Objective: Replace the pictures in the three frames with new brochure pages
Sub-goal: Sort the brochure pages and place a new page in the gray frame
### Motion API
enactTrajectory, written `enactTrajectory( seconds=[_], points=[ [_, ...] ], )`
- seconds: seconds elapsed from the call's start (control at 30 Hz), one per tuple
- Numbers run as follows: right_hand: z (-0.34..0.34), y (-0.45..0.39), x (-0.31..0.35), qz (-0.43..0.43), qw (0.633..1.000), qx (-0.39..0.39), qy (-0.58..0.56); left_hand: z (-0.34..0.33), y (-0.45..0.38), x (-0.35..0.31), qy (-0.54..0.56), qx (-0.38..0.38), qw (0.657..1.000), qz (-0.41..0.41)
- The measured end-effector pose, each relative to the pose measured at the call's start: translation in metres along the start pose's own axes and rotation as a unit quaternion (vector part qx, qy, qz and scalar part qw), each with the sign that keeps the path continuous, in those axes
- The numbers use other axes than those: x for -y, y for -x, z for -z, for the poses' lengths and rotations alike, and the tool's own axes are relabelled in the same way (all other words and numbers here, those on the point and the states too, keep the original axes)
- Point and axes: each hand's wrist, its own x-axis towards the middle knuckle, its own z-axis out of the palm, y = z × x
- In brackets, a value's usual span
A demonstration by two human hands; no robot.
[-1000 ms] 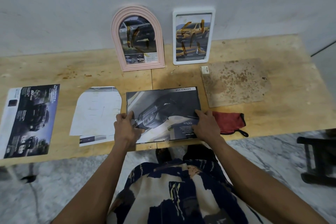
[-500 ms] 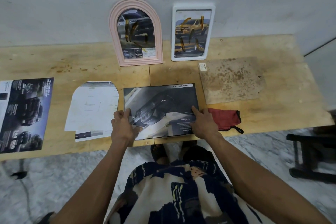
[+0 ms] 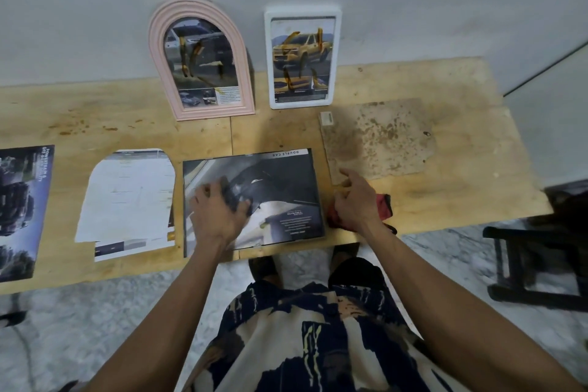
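Glossy rectangular brochure page (image 3: 280, 197) lies flat under left hand (image 3: 216, 210)'s released grip; right hand (image 3: 353, 201) open.

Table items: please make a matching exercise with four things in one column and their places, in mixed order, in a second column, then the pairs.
Things
1. pink arched frame
2. white frame
3. red cloth
4. stained board

Places
A. under the right hand
B. against the wall, right of the other frame
C. flat, beyond the right hand
D. against the wall, left of the other frame

Pairs: 1-D, 2-B, 3-A, 4-C
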Motion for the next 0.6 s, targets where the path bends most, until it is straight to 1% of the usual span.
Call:
enactTrajectory(
  seconds=[0.07, 0.23, 0.33, 0.47, 0.53, 0.6],
  points=[
    [0.019, -0.012, -0.009, -0.004, 1.0, -0.016, 0.001, -0.013, -0.004, -0.033, 0.036, 0.01, 0.999, -0.019],
    [0.075, -0.052, -0.047, -0.038, 0.999, -0.003, 0.01, -0.051, -0.009, -0.131, 0.067, 0.059, 0.995, -0.048],
    [0.112, -0.079, -0.07, -0.061, 0.998, -0.016, 0.021, -0.069, -0.008, -0.183, 0.114, 0.096, 0.989, -0.019],
    [0.151, -0.115, -0.097, -0.116, 0.993, -0.002, 0.011, -0.091, -0.009, -0.239, 0.079, 0.136, 0.987, 0.015],
    [0.165, -0.135, -0.113, -0.121, 0.992, 0.01, 0.037, -0.102, -0.01, -0.257, 0.06, 0.128, 0.989, 0.038],
    [0.165, -0.149, -0.123, -0.121, 0.989, 0.022, 0.076, -0.109, -0.013, -0.26, 0.064, 0.116, 0.99, 0.049]
  ],
)
